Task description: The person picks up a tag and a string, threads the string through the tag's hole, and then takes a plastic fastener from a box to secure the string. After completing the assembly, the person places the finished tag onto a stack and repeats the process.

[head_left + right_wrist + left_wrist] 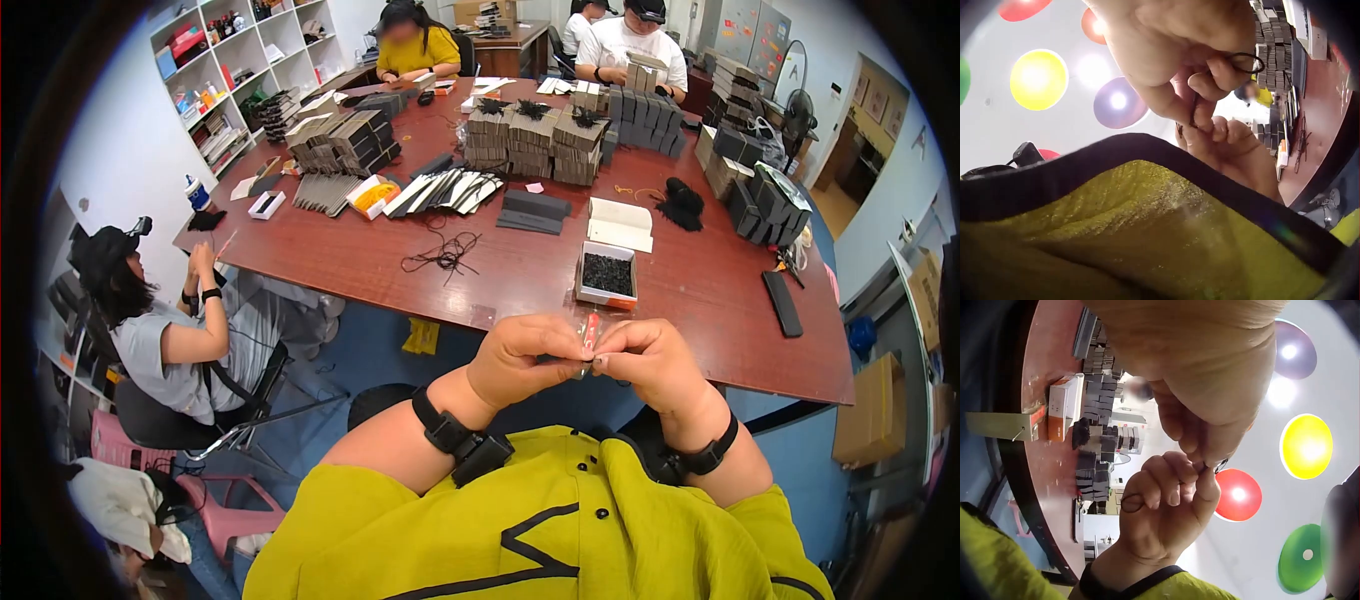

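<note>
Thumb and fingers of the left hand [525,355] pinch a thin black cord in front of the chest, at the table's near edge. The right hand [650,362] meets it fingertip to fingertip and pinches the same cord. In the right wrist view a small loop of the cord [1263,63] stands out beside the curled fingers of the right hand [1179,56], and the left hand [1241,153] is below. The left wrist view has the left hand [1197,356] above the right hand [1166,506]; the fingers partly hide the cord.
Beyond the hands, a box of small black pieces [607,275] stands on the red-brown table [340,265]. A red-marked item [591,328] lies at its edge. Loose black cords [445,255], grey stacks [345,145] and a notebook [620,225] lie farther back. Several people sit around.
</note>
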A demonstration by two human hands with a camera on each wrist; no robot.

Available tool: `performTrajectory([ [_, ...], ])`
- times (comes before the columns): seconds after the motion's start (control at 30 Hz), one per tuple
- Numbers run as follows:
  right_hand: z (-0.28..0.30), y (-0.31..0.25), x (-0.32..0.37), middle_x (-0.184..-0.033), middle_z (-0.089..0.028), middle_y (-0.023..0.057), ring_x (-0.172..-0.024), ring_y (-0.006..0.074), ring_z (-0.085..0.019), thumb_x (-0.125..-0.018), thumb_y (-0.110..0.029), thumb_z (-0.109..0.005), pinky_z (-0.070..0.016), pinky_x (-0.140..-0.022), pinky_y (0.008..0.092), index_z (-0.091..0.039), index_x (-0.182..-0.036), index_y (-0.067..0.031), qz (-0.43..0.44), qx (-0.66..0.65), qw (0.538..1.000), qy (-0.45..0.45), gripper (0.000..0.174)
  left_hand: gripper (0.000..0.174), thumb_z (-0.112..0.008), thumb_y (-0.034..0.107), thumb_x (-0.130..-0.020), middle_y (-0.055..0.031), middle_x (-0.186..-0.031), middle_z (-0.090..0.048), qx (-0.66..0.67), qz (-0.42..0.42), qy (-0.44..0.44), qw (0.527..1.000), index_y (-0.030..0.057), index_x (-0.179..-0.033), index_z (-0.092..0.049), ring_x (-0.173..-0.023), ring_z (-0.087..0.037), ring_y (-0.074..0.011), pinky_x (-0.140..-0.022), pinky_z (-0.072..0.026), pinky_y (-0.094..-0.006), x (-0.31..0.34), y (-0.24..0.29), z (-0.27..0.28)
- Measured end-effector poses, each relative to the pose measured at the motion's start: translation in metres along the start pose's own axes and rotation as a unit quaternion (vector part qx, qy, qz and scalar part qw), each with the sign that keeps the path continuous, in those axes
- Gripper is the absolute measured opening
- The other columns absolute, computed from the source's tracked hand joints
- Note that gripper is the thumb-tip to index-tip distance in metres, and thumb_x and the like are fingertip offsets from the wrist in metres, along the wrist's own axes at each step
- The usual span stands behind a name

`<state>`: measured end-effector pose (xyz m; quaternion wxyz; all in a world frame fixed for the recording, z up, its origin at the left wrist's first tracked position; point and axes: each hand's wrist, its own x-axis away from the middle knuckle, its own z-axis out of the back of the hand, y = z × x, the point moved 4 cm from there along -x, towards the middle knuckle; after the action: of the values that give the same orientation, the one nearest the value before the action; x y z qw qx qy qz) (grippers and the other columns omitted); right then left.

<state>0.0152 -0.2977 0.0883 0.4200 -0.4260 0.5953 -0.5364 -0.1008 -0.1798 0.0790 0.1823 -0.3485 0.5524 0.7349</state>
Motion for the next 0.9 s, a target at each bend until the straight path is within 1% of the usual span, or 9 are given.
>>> performTrajectory([
  [0.1,0.0,-0.003,0.0,-0.075,-0.062,0.0048,-0.07,0.0092,-0.056,-0.073,0.002,-0.067,-0.043,-0.062,0.0215,-0.067,-0.079,0.0029,0.012,0.002,1.0,-0.017,0.005,0.02,-0.07,-0.005,-0.072,-0.0072,-0.078,-0.063,-0.006,-0.002,-0.008,1.0,0.0031,-0.089,-0.066,-0.07,-0.06,-0.0177,-0.063,-0.0473,-0.025,-0.003,0.007,0.0],
  [0.17,-0.001,-0.012,0.001,-0.072,-0.063,0.0044,-0.066,0.0085,-0.055,-0.072,0.0,-0.067,-0.0422,-0.06,0.0215,-0.066,-0.075,0.0017,0.06,0.113,0.991,-0.029,0.003,0.019,-0.07,-0.004,-0.071,-0.0072,-0.077,-0.063,-0.027,0.021,-0.018,0.999,0.0035,-0.089,-0.067,-0.07,-0.06,-0.0185,-0.063,-0.0473,-0.0253,-0.004,0.01,0.0],
  [0.2,-0.001,-0.015,0.002,-0.072,-0.063,0.0044,-0.066,0.0085,-0.055,-0.072,0.0,-0.067,-0.0422,-0.06,0.0215,-0.066,-0.075,0.0017,0.059,0.112,0.992,-0.028,0.003,0.019,-0.07,-0.003,-0.071,-0.0073,-0.076,-0.063,-0.048,0.044,-0.028,0.997,0.004,-0.089,-0.067,-0.07,-0.061,-0.0193,-0.063,-0.0472,-0.0256,-0.004,0.009,0.0],
  [0.27,-0.001,-0.016,0.003,-0.068,-0.062,0.0033,-0.062,0.0081,-0.053,-0.072,-0.002,-0.068,-0.0415,-0.057,0.0221,-0.066,-0.072,0.0007,0.031,0.181,0.982,-0.04,0.003,0.019,-0.07,-0.004,-0.071,-0.0079,-0.077,-0.063,-0.038,0.039,-0.046,0.997,0.0033,-0.088,-0.067,-0.069,-0.06,-0.0197,-0.062,-0.0466,-0.0265,-0.005,0.007,-0.001],
  [0.5,-0.001,-0.026,0.004,-0.066,-0.061,0.0043,-0.06,0.0091,-0.053,-0.072,-0.006,-0.07,-0.042,-0.055,0.0237,-0.066,-0.074,0.0007,0.054,0.231,0.97,-0.046,0.008,0.015,-0.069,-0.004,-0.071,-0.008,-0.077,-0.064,-0.061,0.051,-0.056,0.995,0.0029,-0.083,-0.064,-0.069,-0.06,-0.0203,-0.062,-0.0462,-0.0277,-0.007,0.009,-0.003],
  [0.63,-0.002,-0.029,0.006,-0.067,-0.061,0.0056,-0.061,0.0119,-0.055,-0.072,-0.007,-0.071,-0.0426,-0.056,0.0248,-0.066,-0.077,-0.0003,0.118,0.247,0.96,-0.059,0.01,0.015,-0.069,-0.004,-0.072,-0.0074,-0.076,-0.063,-0.07,0.036,-0.057,0.995,0.0032,-0.084,-0.063,-0.07,-0.06,-0.021,-0.063,-0.046,-0.0277,-0.007,0.011,-0.004],
  [0.73,-0.004,-0.034,0.008,-0.067,-0.06,0.0065,-0.062,0.0144,-0.056,-0.072,-0.007,-0.071,-0.043,-0.056,0.0258,-0.066,-0.077,-0.0009,0.152,0.268,0.95,-0.057,0.01,0.015,-0.068,-0.004,-0.074,-0.0075,-0.08,-0.062,-0.044,0.032,-0.061,0.997,0.0025,-0.086,-0.061,-0.074,-0.059,-0.0193,-0.067,-0.0456,-0.0271,-0.005,0.011,-0.007],
  [0.8,-0.005,-0.034,0.008,-0.068,-0.06,0.007,-0.062,0.0159,-0.056,-0.071,-0.007,-0.071,-0.0433,-0.057,0.0263,-0.065,-0.076,-0.0011,0.163,0.282,0.944,-0.056,0.009,0.011,-0.066,0.0,-0.077,-0.0066,-0.081,-0.062,0.003,0.113,-0.017,0.993,0.0024,-0.086,-0.061,-0.074,-0.059,-0.0164,-0.067,-0.0465,-0.0263,-0.001,0.004,-0.007],
  [0.9,-0.006,-0.035,0.01,-0.068,-0.06,0.0083,-0.062,0.0193,-0.057,-0.071,-0.006,-0.071,-0.0436,-0.057,0.0271,-0.064,-0.074,-0.0012,0.198,0.301,0.932,-0.032,0.009,0.011,-0.064,0.0,-0.079,-0.0052,-0.086,-0.061,-0.013,0.097,-0.03,0.995,0.0017,-0.089,-0.059,-0.078,-0.057,-0.0123,-0.07,-0.0463,-0.0243,0.0,0.0,-0.005],
])
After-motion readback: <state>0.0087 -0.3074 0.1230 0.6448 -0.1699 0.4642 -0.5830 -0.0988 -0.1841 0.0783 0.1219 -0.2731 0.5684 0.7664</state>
